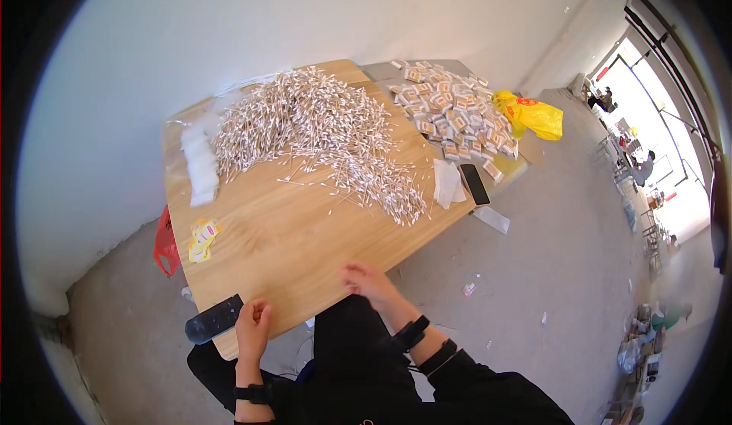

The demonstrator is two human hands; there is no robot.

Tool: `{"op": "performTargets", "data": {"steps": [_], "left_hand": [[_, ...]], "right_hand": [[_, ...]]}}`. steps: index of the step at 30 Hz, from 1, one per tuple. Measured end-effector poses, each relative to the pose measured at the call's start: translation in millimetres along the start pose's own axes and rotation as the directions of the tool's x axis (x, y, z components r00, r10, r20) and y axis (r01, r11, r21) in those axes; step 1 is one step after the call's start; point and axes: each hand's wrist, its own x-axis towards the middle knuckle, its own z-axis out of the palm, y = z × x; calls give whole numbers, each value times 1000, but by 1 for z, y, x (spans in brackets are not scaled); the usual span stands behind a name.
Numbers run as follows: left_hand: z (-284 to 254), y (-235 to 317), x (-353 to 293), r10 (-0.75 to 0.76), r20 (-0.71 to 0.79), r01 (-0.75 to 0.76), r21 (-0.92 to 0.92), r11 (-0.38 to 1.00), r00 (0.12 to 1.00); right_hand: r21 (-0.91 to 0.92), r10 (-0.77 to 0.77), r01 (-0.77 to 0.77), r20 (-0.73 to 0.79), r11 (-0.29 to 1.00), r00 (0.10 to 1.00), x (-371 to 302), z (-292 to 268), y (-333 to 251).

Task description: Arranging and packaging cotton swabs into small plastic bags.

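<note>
My left hand (254, 327) is at the near left table edge, beside a black oblong case or device (214, 320). Its fingers are loosely bent with the thumb apart, and nothing shows in them. Over the near edge of the table, my right hand (370, 284) points left, slightly blurred, its fingers apart and holding nothing visible. A large heap of cotton swabs (305, 116) covers the far part of the wooden table (282, 234), trailing toward the right edge. Left of the heap lies a stack of clear plastic bags (199, 167). Small yellow-and-white printed packets (203, 239) lie nearer to me.
Another table at the back right bears a pile of small packed swab packets (450, 108) and a yellow plastic bag (534, 116). A phone (474, 185) and white sheets (448, 183) lie at the right edge. A red bag (165, 243) hangs at the left. People sit far off.
</note>
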Motion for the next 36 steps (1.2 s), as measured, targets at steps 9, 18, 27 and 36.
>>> {"op": "performTargets", "data": {"steps": [9,18,27,36], "left_hand": [[-14,-16,0,4,35,-3,-30,1000,999],[-26,10,3,-37,134,49,-92,995,990],[-36,4,2,-11,182,30,-106,994,983],[-34,-4,7,16,187,12,-148,989,982]], "right_hand": [[-185,66,-18,262,983,963,22,87,19],[-505,-365,596,486,624,794,121,187,-12],[-740,-846,671,331,41,417,246,273,-44],[-787,-676,613,415,70,609,273,254,-74]]}}
